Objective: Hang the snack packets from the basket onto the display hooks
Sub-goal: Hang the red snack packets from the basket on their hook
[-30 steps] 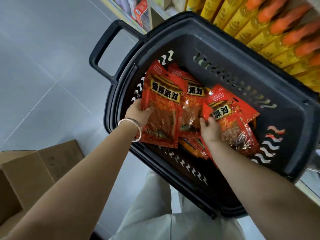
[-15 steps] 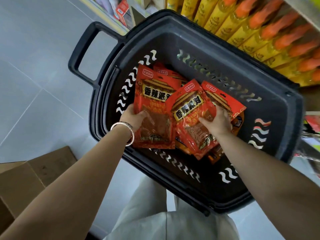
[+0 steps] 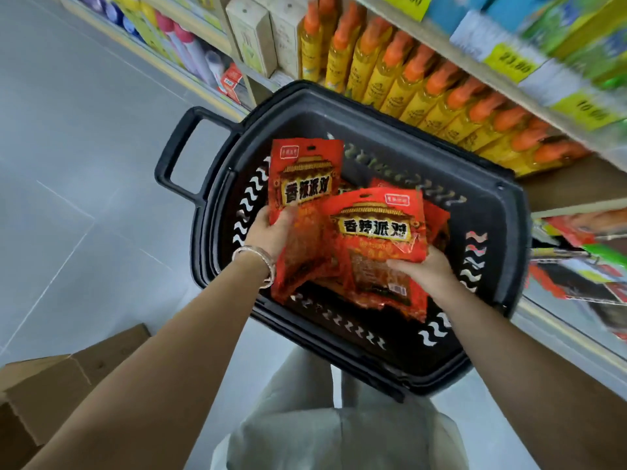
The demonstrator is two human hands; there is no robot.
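Note:
A black plastic basket (image 3: 492,212) stands on the floor in front of me. My left hand (image 3: 271,232) grips a red snack packet (image 3: 305,178) by its lower part and holds it upright above the basket. My right hand (image 3: 420,266) holds a second red snack packet (image 3: 376,228) from below, raised and overlapping the first. More red packets (image 3: 437,222) lie in the basket, mostly hidden behind the held ones. Display hooks with hanging packets (image 3: 583,262) show blurred at the right edge.
Shelves along the right carry yellow bottles with orange caps (image 3: 424,83) and boxes (image 3: 251,32). The basket's handle (image 3: 176,154) sticks out to the left. Cardboard boxes (image 3: 51,388) sit on the grey tiled floor at lower left. My light trousers (image 3: 322,429) are below the basket.
Both hands have lifted their packets up out of the basket. The view has tilted up, showing more of the shelves and the hooks at right.

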